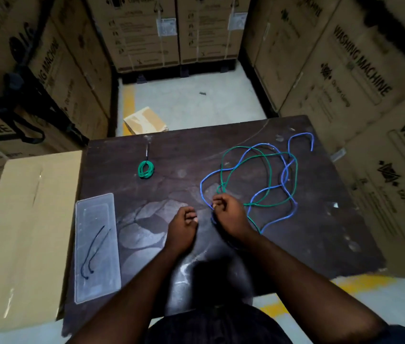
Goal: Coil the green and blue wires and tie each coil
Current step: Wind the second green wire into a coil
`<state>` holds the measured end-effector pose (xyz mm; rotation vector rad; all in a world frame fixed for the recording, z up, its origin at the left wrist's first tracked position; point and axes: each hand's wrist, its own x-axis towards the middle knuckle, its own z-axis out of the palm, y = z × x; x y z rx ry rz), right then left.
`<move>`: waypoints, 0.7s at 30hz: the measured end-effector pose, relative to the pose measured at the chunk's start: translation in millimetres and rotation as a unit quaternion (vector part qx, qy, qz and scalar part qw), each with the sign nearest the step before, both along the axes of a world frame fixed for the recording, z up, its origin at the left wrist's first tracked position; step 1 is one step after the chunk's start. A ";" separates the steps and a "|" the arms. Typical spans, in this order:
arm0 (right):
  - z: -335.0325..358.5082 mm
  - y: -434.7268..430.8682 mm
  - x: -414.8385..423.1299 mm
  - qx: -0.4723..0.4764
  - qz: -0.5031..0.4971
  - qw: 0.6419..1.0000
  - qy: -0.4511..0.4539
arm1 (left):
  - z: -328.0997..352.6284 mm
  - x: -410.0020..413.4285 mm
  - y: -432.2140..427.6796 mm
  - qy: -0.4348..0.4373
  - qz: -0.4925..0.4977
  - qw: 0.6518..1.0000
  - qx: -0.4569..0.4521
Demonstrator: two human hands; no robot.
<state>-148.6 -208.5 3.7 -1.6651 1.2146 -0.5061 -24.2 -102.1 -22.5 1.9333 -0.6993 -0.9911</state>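
Note:
A loose green wire [265, 155] and a loose blue wire [283, 175] lie tangled together on the right half of the dark table [295, 244]. My right hand [230, 214] is curled at the near end of the tangle and pinches the blue wire, with the green wire running beside its fingers. My left hand [182, 227] sits just left of it with its fingers curled; nothing shows in it. A small green coil [146, 169] with a thin tie sticking out lies at the table's far left.
A clear plastic tray [97, 247] holding two thin black ties lies at the table's left edge. A plain cardboard box [20, 234] stands left of the table. Stacked washing-machine cartons [360, 70] close in all sides. A small carton [145, 121] lies on the floor beyond.

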 end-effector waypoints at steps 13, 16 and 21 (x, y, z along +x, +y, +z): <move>-11.9 -1.6 -120.4 -0.074 0.209 0.970 0.102 | 23.0 -118.7 -22.9 -0.090 -0.044 0.991 0.094; -15.1 -5.6 -128.9 -0.095 0.217 0.966 0.106 | 23.5 -126.4 -19.3 -0.098 -0.022 0.991 0.083; -23.7 -14.0 -133.8 -0.126 0.262 0.949 0.122 | 22.7 -128.2 -12.3 -0.116 0.010 0.990 0.080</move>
